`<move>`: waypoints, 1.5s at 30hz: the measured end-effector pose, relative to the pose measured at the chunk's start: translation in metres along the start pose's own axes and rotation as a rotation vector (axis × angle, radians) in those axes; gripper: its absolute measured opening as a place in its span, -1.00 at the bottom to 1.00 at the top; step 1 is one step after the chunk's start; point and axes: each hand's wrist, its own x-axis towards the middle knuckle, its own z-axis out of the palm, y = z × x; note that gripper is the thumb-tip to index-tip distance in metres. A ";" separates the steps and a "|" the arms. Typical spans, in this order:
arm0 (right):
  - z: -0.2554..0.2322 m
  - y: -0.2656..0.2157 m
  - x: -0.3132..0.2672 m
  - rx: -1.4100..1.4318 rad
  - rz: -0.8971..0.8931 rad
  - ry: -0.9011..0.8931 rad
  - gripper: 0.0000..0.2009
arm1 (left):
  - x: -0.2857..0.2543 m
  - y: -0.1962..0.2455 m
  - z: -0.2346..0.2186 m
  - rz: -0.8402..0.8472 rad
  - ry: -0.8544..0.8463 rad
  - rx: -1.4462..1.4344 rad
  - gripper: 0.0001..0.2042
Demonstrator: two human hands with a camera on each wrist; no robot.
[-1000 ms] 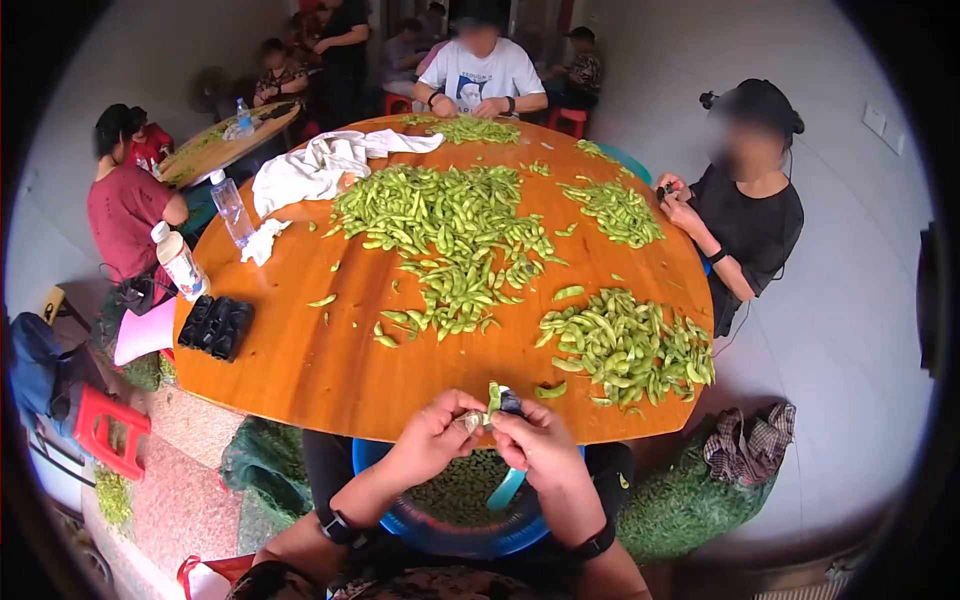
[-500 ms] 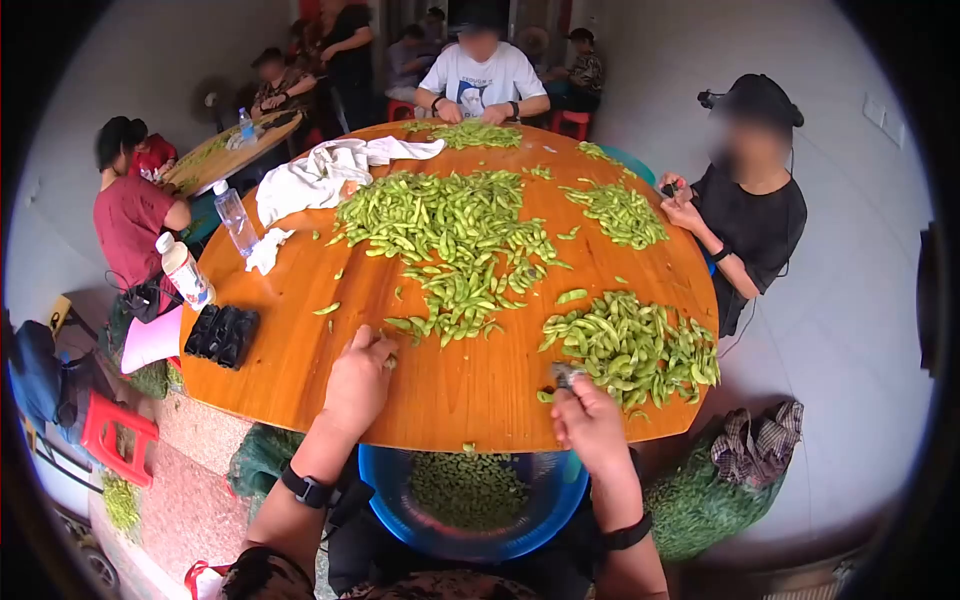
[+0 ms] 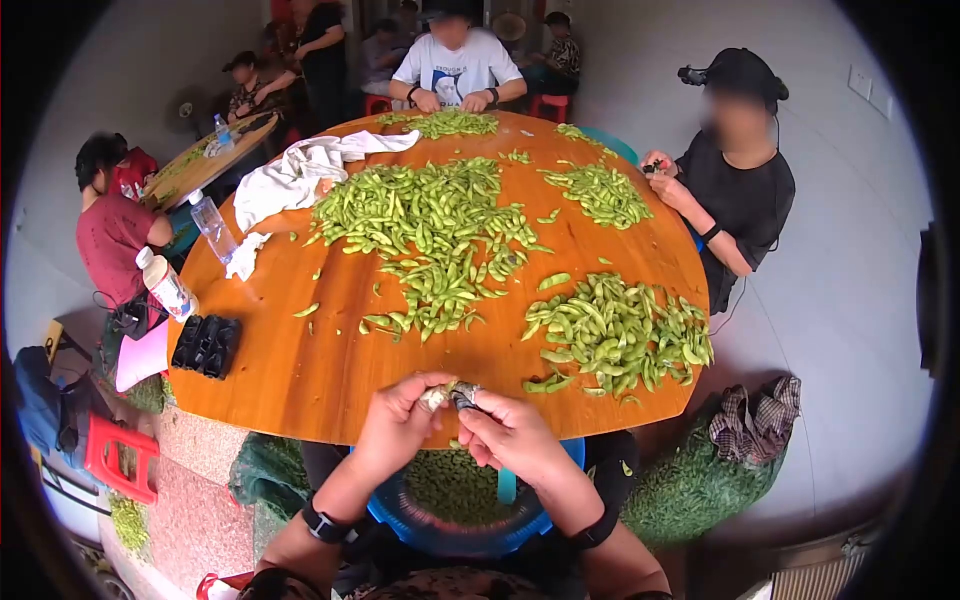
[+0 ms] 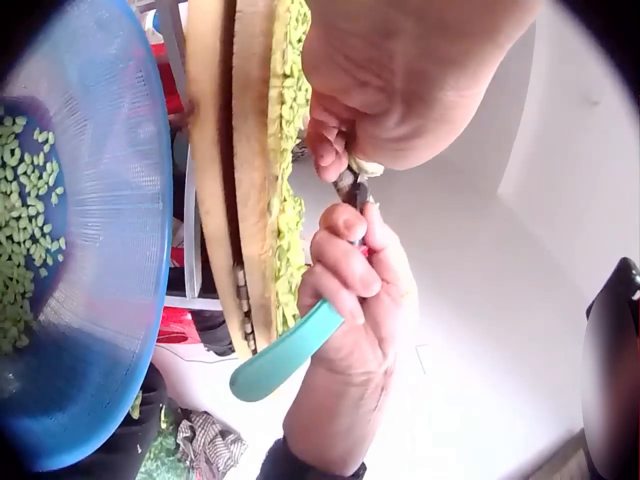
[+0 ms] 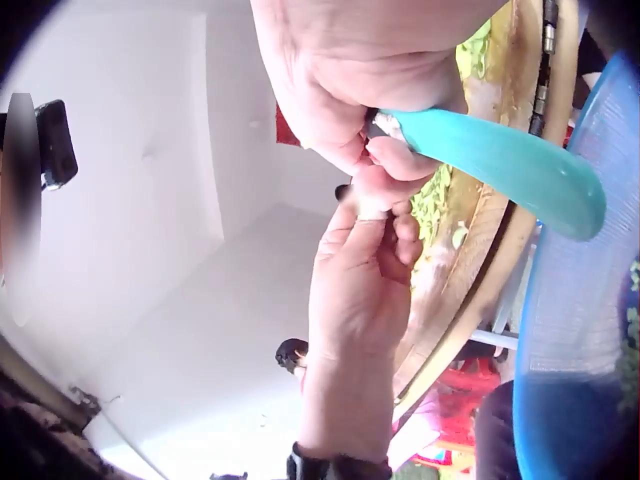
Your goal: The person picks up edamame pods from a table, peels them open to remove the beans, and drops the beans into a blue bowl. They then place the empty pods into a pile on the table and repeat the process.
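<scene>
My hands meet fingertip to fingertip over the table's front edge, above a blue basin (image 4: 150,210) of shelled beans. My left hand (image 3: 395,420) pinches a green bean pod mostly hidden by the fingers; something white covers its thumb tip (image 5: 372,212). My right hand (image 3: 520,440) grips a tool with a curved teal handle (image 4: 285,352) that sticks out below the palm. Its dark working end lies at the left fingertips, largely covered. Nearest to the right hand is a heap of green pods (image 3: 620,335).
A larger pod heap (image 3: 410,210) spreads over the wooden table (image 3: 270,350). At left stand two bottles (image 3: 168,287), a black tray (image 3: 206,346) and a white cloth (image 3: 300,180). Two people sit around this table, one person in black (image 3: 735,190) at right. A stuffed green net bag (image 3: 700,500) lies right.
Half a second ago the hands were apart, the left by the middle pods, the right beside the right heap. Both have drawn back and come together over the basin.
</scene>
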 end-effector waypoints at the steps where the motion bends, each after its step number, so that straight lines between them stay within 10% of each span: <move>1: 0.000 0.001 -0.001 0.000 0.001 0.000 -0.85 | -0.002 0.000 0.002 0.000 0.000 -0.001 -0.79; 11: 0.001 0.009 -0.012 0.107 0.002 0.080 -0.88 | -0.011 -0.001 0.013 0.404 0.023 0.670 -0.56; 17: 0.007 0.015 -0.012 0.224 -0.032 0.160 -0.88 | -0.016 -0.009 0.020 0.399 0.098 0.561 -0.61; 32: -0.004 0.017 -0.007 0.378 0.033 0.020 -0.86 | -0.008 -0.015 0.002 -0.247 -0.170 -0.652 -0.68; 40: 0.006 0.021 -0.010 -0.569 -0.520 0.365 -0.92 | -0.006 -0.013 0.002 -0.294 -0.083 -0.553 -0.78; 45: 0.007 0.025 -0.010 -0.462 -0.444 0.280 -0.90 | -0.004 -0.009 0.014 -0.230 -0.056 -0.696 -0.78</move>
